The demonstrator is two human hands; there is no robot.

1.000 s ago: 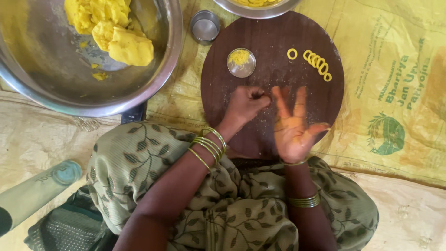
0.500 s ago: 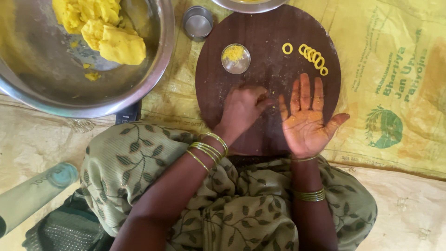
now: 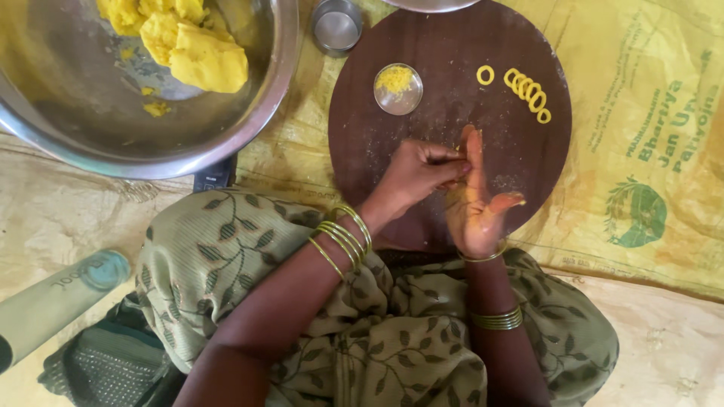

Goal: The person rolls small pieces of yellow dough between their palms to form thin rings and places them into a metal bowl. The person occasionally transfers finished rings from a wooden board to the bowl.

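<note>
On the round dark wooden board (image 3: 392,151), my left hand (image 3: 418,175) is pinched shut against the forefinger of my right hand (image 3: 477,203). A thin bit of yellow dough shows at the pinch. My right hand stands edge-on, fingers straight and together, thumb out, dusted yellow. A row of small yellow dough rings (image 3: 528,92) lies at the board's far right, with a single ring (image 3: 485,74) beside it. A small steel dish (image 3: 397,88) of yellow crumbs sits on the board's far left.
A large steel bowl (image 3: 264,113) with lumps of yellow dough (image 3: 207,60) stands at the upper left. A small steel cup (image 3: 337,26) stands beside it. A yellow woven sack (image 3: 641,151) lies under the board. A pale bottle (image 3: 53,301) lies at the lower left.
My right hand has turned from palm-up flat to edge-on. My left hand has lifted off the board and pinched against the right forefinger.
</note>
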